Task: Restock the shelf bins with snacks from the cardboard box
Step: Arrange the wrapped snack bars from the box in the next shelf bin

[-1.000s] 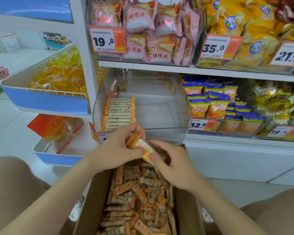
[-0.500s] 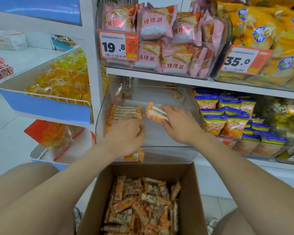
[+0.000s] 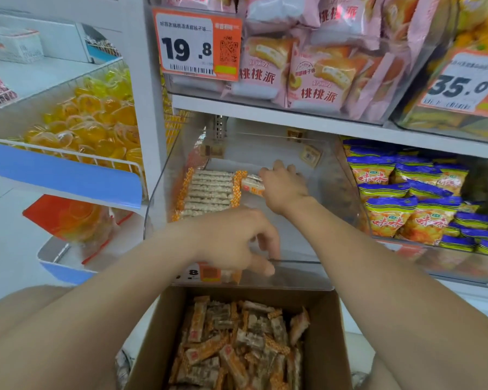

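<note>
Head view: right hand point(image 3: 286, 190) grip pinches a small bundle of snack bars point(image 3: 252, 184) by its right end, fingers curled on it, low inside the clear bin point(image 3: 307, 273). The bundle's long axis runs left-right, same as the stacked row point(image 3: 210, 192) on the bin floor. That row lies just left of the grip; bundle's left end touching it or just short, can't tell. Right arm reaches forward over the front lip, wrist bent down. Left hand point(image 3: 228, 240) sits nearer the camera at the front lip, fingers loosely bent, nothing visible in them. Cardboard box point(image 3: 330, 347) sits below the bin, holding loose bars point(image 3: 237, 347). Likely next: set the bundle down beside the row, right hand nearer.
</note>
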`<state>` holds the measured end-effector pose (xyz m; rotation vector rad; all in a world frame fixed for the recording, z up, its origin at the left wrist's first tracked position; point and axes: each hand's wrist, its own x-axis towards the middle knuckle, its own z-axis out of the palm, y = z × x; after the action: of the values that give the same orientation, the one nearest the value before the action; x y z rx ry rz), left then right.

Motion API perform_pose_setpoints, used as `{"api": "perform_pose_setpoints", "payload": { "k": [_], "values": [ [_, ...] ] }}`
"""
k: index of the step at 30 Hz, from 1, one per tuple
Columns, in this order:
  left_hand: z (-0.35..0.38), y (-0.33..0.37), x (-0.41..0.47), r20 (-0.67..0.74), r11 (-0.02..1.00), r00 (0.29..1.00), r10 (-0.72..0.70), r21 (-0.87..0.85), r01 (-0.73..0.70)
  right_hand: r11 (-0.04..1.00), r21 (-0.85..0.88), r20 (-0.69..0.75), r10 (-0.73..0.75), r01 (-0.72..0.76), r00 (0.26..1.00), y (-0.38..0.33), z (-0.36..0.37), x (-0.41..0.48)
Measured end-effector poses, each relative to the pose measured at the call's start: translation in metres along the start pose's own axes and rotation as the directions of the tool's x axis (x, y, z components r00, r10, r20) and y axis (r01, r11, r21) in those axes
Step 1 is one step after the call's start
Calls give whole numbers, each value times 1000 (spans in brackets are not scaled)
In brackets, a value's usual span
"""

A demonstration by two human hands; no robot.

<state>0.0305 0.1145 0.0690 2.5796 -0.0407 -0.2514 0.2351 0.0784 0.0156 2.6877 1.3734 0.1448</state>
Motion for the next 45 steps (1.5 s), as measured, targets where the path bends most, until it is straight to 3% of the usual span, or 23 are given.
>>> {"api": "perform_pose_setpoints", "payload": {
  "k": [6, 12, 21, 26, 32, 35, 37, 40, 42, 45],
  "values": [
    [-11, -14, -1, -134, 935, 950, -283, 183, 304, 983, 104, -76, 163, -155, 984, 5, -2, 6],
    [-3, -36, -6, 26, 852, 881, -473, 269, 449, 960, 272, -31, 85, -74, 996, 12, 2, 11],
    [-4, -30, -1, 20, 835, 874, -485, 307, 456, 982, 157, -139, 132, -109, 982, 8, -6, 4],
    [-3, -18, -7, -154, 796, 875, -458, 368, 481, 997, 33, -226, 70, -64, 972, 6, -18, -17],
    [7, 10, -39, -503, 922, 829, -244, 144, 359, 932, 322, -321, -58, 167, 945, 1, -60, -102],
    [19, 38, -66, -564, 971, 810, -161, 55, 232, 816, 493, -337, -140, 301, 931, -2, -85, -167],
    [31, 53, -84, -454, 986, 878, -150, -9, 164, 724, 600, -227, -253, 340, 940, -6, -98, -206],
    [55, 58, -95, -101, 982, 979, -177, 44, 182, 764, 521, -54, -417, 382, 907, -15, -72, -235],
    [76, 50, -87, 109, 950, 955, -278, 176, 256, 823, 422, 91, -455, 380, 886, -25, -39, -246],
    [107, 27, -66, 213, 916, 903, -374, 236, 324, 892, 314, 335, -424, 325, 841, -33, 9, -250]
  ]
}}
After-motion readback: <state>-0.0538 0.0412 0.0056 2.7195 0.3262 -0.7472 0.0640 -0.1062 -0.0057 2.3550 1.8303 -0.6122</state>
